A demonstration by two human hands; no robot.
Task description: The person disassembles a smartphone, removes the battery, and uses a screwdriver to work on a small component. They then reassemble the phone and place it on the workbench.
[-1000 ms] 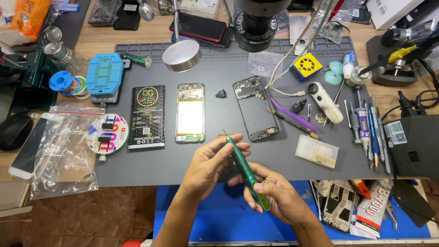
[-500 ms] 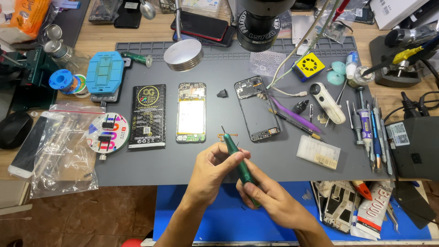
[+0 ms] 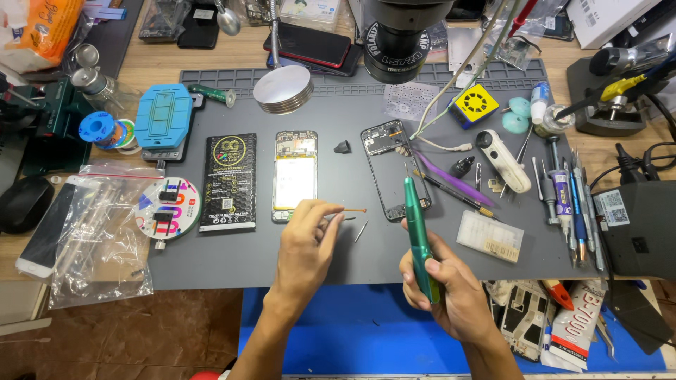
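My right hand (image 3: 451,285) grips a green electric screwdriver (image 3: 417,229), held upright with its tip pointing at the open black phone frame (image 3: 394,169). My left hand (image 3: 306,243) pinches a thin orange-tipped bit or pin (image 3: 345,210) just above the grey work mat (image 3: 232,260). Another small bit (image 3: 360,231) lies on the mat between my hands. A second opened phone with its battery showing (image 3: 294,176) lies to the left of the frame, beside a black battery pack (image 3: 227,181).
A microscope head (image 3: 401,32) hangs over the mat's far edge. Tweezers, glue tubes and pens (image 3: 563,197) lie at the right. A round parts dish (image 3: 169,207), plastic bags (image 3: 98,225) and a blue jig (image 3: 163,116) sit at the left. A metal tin (image 3: 283,90) sits at the back.
My hands have come apart. The left hand pulled a thin bit away from the screwdriver's tip, and the right hand raised the screwdriver upright and moved it right.
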